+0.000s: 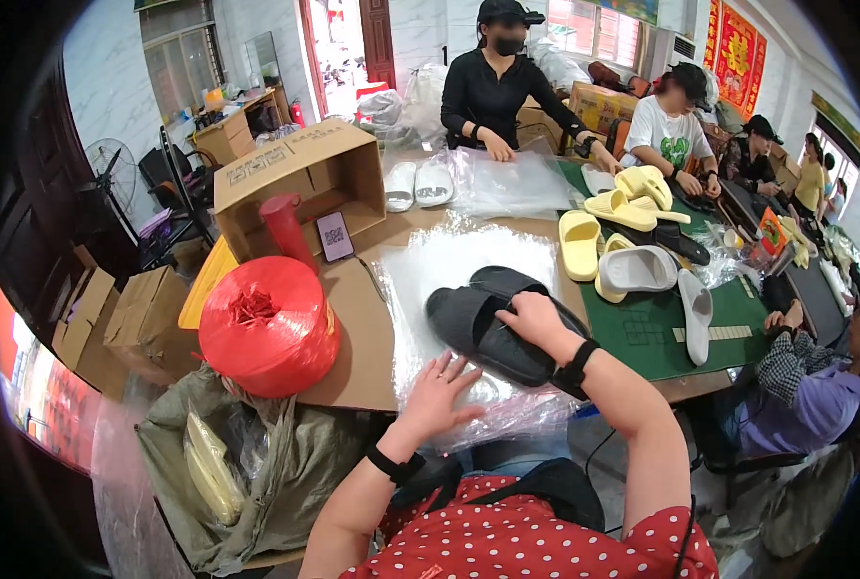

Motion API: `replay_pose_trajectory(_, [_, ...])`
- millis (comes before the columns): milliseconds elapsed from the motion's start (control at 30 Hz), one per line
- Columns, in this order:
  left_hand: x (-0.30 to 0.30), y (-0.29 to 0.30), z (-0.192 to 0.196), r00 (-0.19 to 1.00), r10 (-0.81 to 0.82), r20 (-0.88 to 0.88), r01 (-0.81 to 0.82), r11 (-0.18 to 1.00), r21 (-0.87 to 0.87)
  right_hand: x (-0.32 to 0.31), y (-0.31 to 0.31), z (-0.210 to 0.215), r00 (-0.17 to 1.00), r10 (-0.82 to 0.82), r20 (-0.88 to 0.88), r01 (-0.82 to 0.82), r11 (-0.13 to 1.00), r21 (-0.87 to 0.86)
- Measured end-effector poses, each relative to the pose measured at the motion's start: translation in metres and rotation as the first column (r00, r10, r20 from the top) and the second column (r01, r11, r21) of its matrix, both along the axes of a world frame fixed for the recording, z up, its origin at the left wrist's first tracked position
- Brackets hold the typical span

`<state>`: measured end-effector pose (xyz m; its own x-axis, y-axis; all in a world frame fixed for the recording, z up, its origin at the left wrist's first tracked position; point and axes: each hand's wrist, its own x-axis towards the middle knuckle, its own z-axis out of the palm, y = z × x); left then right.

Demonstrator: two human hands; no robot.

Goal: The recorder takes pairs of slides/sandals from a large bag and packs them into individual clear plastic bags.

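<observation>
Two black slippers (478, 323) lie stacked on a clear plastic bag (449, 265) spread over the table in front of me. My right hand (531, 318) rests on top of the slippers, fingers curled over them. My left hand (439, 391) lies flat with fingers spread on the near edge of the plastic bag, just left of the slippers. Both wrists wear black bands.
A big red spool of twine (268, 326) sits at my left beside an open cardboard box (300, 179). Yellow and white slippers (632, 270) lie on a green mat (656, 328). Several other people work around the table. A sack of bags (246, 473) stands lower left.
</observation>
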<state>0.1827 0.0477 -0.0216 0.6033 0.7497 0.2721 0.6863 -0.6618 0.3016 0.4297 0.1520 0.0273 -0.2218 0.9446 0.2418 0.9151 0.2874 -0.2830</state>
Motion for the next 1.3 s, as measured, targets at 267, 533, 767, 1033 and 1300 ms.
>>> replay_pose_trajectory(267, [-0.019, 0.014, 0.014, 0.994, -0.102, -0.043, 0.096, 0.987, -0.127, 0.029, -0.046, 0.005, 0.951, -0.216, -0.223, 0.218, 0.976, -0.015])
replay_pose_trajectory(533, [-0.019, 0.015, -0.002, 0.992, -0.122, -0.025, 0.121, 0.991, -0.060, -0.002, -0.055, -0.033, 0.989, -0.098, -0.106, 0.107, 0.992, 0.075])
replay_pose_trajectory(767, [-0.015, 0.002, 0.006, 1.000, -0.007, 0.004, 0.007, 1.000, -0.004, 0.041, -0.046, -0.024, 0.968, -0.204, -0.145, 0.219, 0.971, 0.098])
replay_pose_trajectory(1033, [-0.015, 0.014, 0.029, 0.988, -0.088, 0.124, 0.083, 0.996, 0.043, 0.094, -0.118, -0.002, 0.684, -0.334, -0.648, 0.559, 0.811, 0.172])
replay_pose_trajectory(1300, [0.013, -0.004, 0.016, 0.994, -0.111, 0.016, 0.111, 0.994, -0.010, 0.112, -0.189, -0.014, 0.276, -0.132, -0.952, 0.389, 0.921, -0.015])
